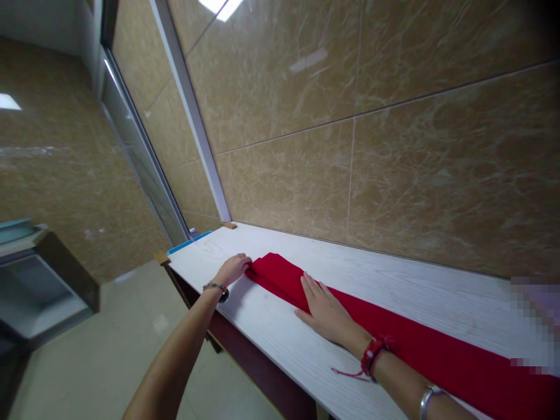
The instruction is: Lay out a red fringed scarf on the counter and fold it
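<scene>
A long red cloth (420, 344) lies folded along a white wood-grain table (394, 286), running from its far left end toward the lower right. My left hand (234, 268) grips the cloth's folded end with curled fingers. My right hand (324, 309) rests flat on the cloth a little further along, fingers stretched out and together. A bead bracelet is on my left wrist, and a red cord and a silver bangle on my right.
A beige marble-tiled wall (371, 134) rises right behind the table. A blue object (190, 242) sits at the table's far left edge. A grey cabinet or counter (39, 286) stands at the left over a pale tiled floor (126, 344).
</scene>
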`<action>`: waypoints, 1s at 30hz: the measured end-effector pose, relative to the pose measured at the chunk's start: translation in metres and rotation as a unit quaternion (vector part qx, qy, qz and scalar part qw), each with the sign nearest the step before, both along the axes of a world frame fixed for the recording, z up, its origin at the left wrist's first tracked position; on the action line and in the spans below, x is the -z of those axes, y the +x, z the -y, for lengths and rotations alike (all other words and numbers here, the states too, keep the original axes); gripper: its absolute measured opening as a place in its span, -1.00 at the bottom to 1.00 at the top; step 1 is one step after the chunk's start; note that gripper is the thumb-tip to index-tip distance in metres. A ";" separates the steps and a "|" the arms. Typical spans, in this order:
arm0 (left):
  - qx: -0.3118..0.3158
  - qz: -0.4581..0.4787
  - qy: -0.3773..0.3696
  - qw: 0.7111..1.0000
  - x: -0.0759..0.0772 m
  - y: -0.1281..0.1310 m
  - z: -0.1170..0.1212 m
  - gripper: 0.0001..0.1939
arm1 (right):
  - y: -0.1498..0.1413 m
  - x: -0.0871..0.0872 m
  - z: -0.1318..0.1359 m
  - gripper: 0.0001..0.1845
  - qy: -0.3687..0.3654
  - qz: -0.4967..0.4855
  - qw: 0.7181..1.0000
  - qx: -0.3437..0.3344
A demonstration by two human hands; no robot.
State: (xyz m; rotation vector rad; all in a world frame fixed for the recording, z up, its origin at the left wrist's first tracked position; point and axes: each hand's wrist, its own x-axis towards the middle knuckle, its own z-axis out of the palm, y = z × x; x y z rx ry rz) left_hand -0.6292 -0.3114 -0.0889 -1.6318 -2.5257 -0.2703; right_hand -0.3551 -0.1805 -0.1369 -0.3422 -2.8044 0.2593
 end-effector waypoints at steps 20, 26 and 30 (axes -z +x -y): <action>-0.129 -0.003 0.088 0.988 0.010 -0.019 0.008 -0.35 | -0.001 0.007 -0.003 -0.27 0.014 0.001 1.000 -0.013; -0.050 0.014 0.063 0.997 0.009 -0.020 0.021 -0.18 | 0.000 0.007 -0.003 -0.30 0.014 -0.002 1.000 -0.019; 0.075 0.051 0.024 0.996 0.009 -0.003 0.022 -0.20 | 0.000 0.006 -0.002 -0.34 0.013 0.000 1.000 -0.022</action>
